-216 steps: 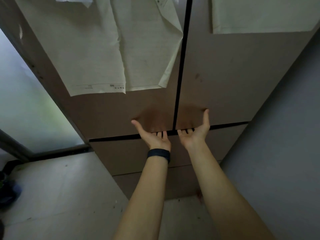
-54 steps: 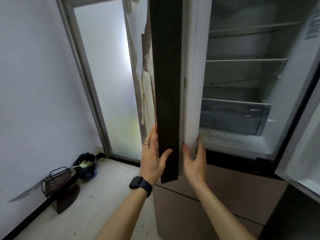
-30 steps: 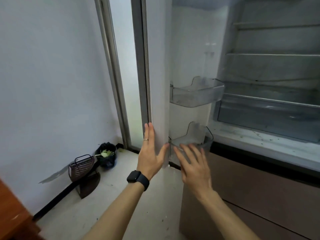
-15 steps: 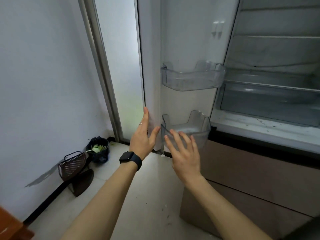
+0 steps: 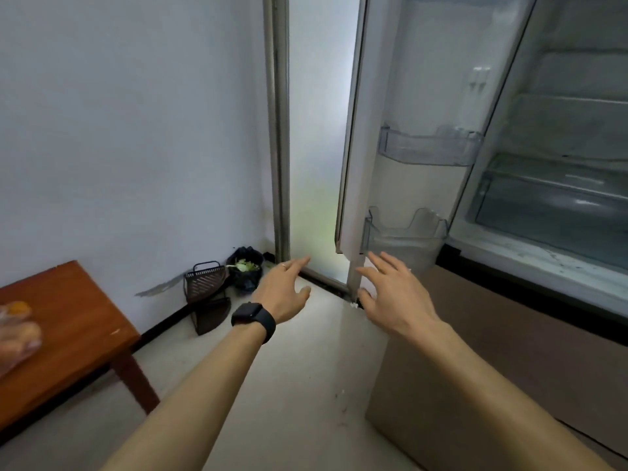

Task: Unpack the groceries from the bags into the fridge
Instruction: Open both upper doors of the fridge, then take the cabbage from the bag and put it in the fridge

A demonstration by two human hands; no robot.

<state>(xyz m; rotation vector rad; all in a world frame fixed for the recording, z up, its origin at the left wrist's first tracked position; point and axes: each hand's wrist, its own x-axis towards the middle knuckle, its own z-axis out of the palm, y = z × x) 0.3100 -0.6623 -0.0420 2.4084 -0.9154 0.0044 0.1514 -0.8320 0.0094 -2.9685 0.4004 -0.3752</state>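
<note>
The fridge's left door (image 5: 401, 96) stands wide open, with two clear empty door bins (image 5: 428, 147) on its inner side. Bare shelves and a clear drawer (image 5: 550, 205) show inside the fridge at the right. My left hand (image 5: 283, 292), with a black watch on its wrist, hovers open just below and left of the door's bottom corner, touching nothing. My right hand (image 5: 390, 294) is open with spread fingers, just under the lower door bin, holding nothing. A clear plastic bag of orange fruit (image 5: 17, 328) lies on a wooden table (image 5: 78, 321) at the far left.
Brown lower drawer fronts (image 5: 509, 351) of the fridge jut out at the right. A dark wire basket (image 5: 204, 283) and a black bin with green scraps (image 5: 246, 268) sit in the corner by a frosted glass door (image 5: 312, 130). Pale floor lies between table and fridge.
Both fridge doors were closed, then pulled open. Within the last second my hands left the left door's edge and dropped below it. The view swung left, bringing the table and bag in.
</note>
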